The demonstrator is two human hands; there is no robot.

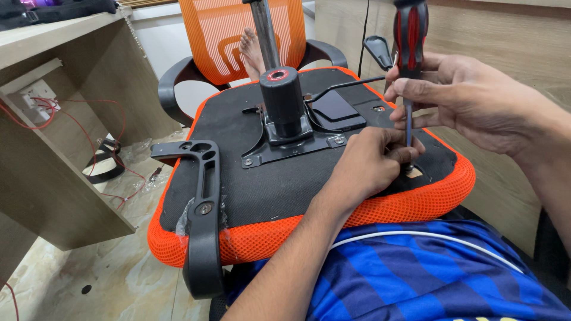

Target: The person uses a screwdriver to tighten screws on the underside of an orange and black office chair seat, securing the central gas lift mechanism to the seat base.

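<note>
An upturned office chair seat (279, 190) with an orange mesh rim rests on my lap. My right hand (470, 107) grips a screwdriver (410, 30) with a red and black handle, held upright over the seat's right edge. My left hand (369, 163) is closed around the lower shaft where the tip meets the seat; the tip itself is hidden by my fingers. A metal mechanism plate (297, 145) with a black gas cylinder (281, 98) is screwed to the middle of the seat. A black armrest (202, 226) is fixed at the seat's left edge.
A thin lever (357, 83) sticks out of the mechanism toward my right hand. Behind stands another orange chair (220, 35) with someone's bare foot (253, 50) on it. A wooden desk (53, 178), red wires (89, 113) and a sandal (104, 163) are at the left.
</note>
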